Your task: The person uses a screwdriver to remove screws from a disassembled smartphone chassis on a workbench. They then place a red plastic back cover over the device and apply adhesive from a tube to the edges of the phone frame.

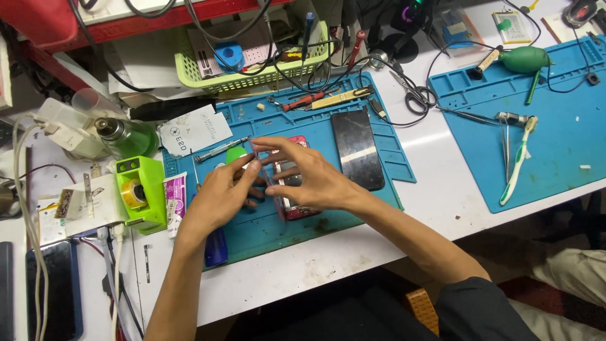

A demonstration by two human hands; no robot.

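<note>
Together over the blue mat (353, 142), both hands work on an opened red phone (295, 211) lying under them. Left hand (218, 199) and right hand (309, 177) pinch the edges of a thin clear sheet (264, 173) between their fingertips. Just beyond the right hand lies a dark phone screen (356, 148); beside the left hand stands a green tape dispenser (140, 192) on the white counter (303, 265).

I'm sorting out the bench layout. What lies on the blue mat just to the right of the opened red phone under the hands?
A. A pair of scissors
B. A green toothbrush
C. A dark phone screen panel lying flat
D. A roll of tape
C: a dark phone screen panel lies flat on the blue mat, right of the red phone that both hands work over.
</note>
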